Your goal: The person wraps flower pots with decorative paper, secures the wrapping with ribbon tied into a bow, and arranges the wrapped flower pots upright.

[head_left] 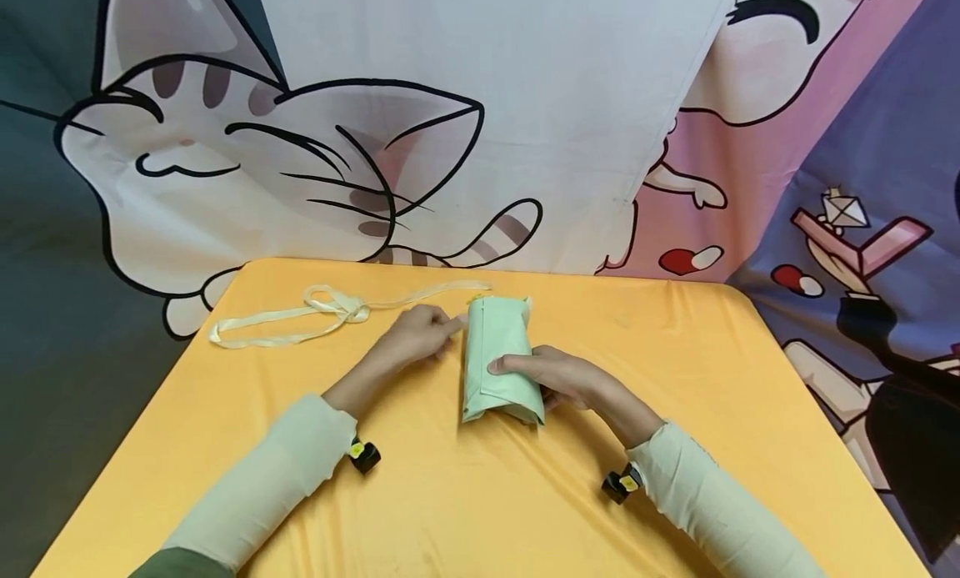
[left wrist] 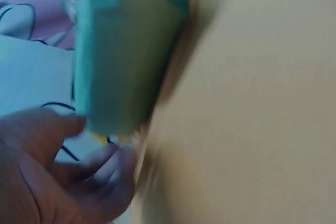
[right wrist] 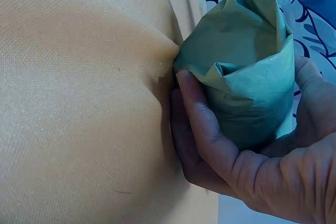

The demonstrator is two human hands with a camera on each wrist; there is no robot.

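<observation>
A parcel wrapped in pale green paper (head_left: 497,344) lies upright-length away from me in the middle of the table, its near end folded in. My right hand (head_left: 566,374) grips its right side, thumb on top; in the right wrist view the fingers (right wrist: 205,121) curl around beneath the folded end (right wrist: 247,51). At the parcel's far left edge is my left hand (head_left: 420,334), its fingers loosely bent. Seen from the left wrist, the thumb (left wrist: 68,125) is right at the parcel's corner, and small yellow bits (left wrist: 110,139) show at that end.
A cream ribbon (head_left: 288,326) with a bow-like knot lies at the back left, its tail running toward the parcel. A yellow cloth (head_left: 675,378) covers the table, with creases near the parcel. Behind the table hangs a cartoon cat curtain (head_left: 525,103).
</observation>
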